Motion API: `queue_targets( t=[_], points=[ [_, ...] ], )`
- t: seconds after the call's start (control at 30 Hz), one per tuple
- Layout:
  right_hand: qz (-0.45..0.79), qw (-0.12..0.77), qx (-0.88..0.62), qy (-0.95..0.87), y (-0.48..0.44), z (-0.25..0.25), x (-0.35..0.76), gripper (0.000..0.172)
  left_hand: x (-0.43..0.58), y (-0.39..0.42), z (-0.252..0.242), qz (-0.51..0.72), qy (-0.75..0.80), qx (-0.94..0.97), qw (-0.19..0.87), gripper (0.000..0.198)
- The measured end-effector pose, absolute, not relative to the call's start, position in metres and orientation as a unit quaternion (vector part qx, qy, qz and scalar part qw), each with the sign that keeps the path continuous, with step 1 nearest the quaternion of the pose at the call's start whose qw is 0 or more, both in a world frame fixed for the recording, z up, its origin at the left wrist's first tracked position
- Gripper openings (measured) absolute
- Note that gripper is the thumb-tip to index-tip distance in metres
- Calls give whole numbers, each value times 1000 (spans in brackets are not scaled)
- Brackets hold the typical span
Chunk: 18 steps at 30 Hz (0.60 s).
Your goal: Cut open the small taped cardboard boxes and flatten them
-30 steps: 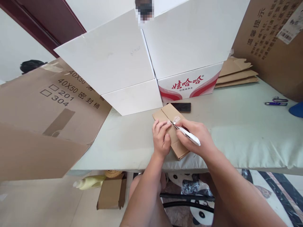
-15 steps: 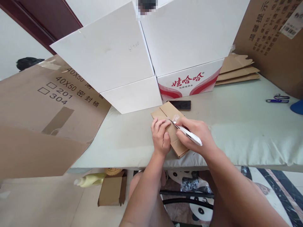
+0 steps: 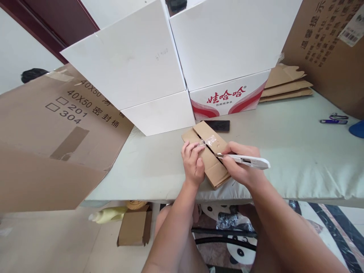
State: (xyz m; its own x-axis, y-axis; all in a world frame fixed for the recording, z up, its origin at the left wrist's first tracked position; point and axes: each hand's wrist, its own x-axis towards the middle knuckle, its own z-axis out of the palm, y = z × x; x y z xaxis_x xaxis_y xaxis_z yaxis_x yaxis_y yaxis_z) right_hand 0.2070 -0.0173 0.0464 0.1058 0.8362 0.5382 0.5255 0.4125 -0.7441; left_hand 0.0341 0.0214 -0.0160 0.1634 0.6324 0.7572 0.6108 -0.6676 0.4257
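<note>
A small brown cardboard box (image 3: 209, 165) lies at a slant on the covered table in front of me. My left hand (image 3: 193, 163) grips its left side, fingers bent over the top flap. Between my right thumb and fingers is a white utility knife (image 3: 250, 160), held by my right hand (image 3: 241, 163). The blade tip is at the dark seam between the two top flaps, toward the near end. Clear tape (image 3: 211, 140) crosses the seam farther up, and a gap shows there between the flaps.
A black phone (image 3: 217, 126) lies just behind the box. White cartons (image 3: 227, 94) are stacked at the back, with large brown cartons (image 3: 74, 144) at the left and right. Folded cardboard (image 3: 287, 84) and a purple pen (image 3: 333, 121) lie to the right.
My right hand has drawn the knife along the seam toward me and right, away from the tape, and its handle now lies flatter. My left hand stays put.
</note>
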Motion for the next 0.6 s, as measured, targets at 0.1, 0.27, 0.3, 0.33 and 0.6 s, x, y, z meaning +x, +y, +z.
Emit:
queue_targets(
  t=[0.1, 0.27, 0.3, 0.33, 0.6],
  points=[
    [140, 542, -508, -655, -18, 47, 208, 12, 35, 22, -18, 508, 408, 759, 11, 45],
    [117, 594, -519, -603, -19, 45, 205, 8, 35, 24, -20, 546, 377, 748, 14, 30],
    [117, 614, -526, -577, -19, 43, 205, 7, 35, 24, -20, 547, 375, 748, 15, 29],
    [120, 636, -529, -549, -18, 40, 206, 8, 34, 24, -20, 545, 377, 749, 17, 29],
    [145, 711, -582, -366, 4, 4, 240, 16, 30, 23, -22, 534, 395, 747, 4, 35]
  ],
)
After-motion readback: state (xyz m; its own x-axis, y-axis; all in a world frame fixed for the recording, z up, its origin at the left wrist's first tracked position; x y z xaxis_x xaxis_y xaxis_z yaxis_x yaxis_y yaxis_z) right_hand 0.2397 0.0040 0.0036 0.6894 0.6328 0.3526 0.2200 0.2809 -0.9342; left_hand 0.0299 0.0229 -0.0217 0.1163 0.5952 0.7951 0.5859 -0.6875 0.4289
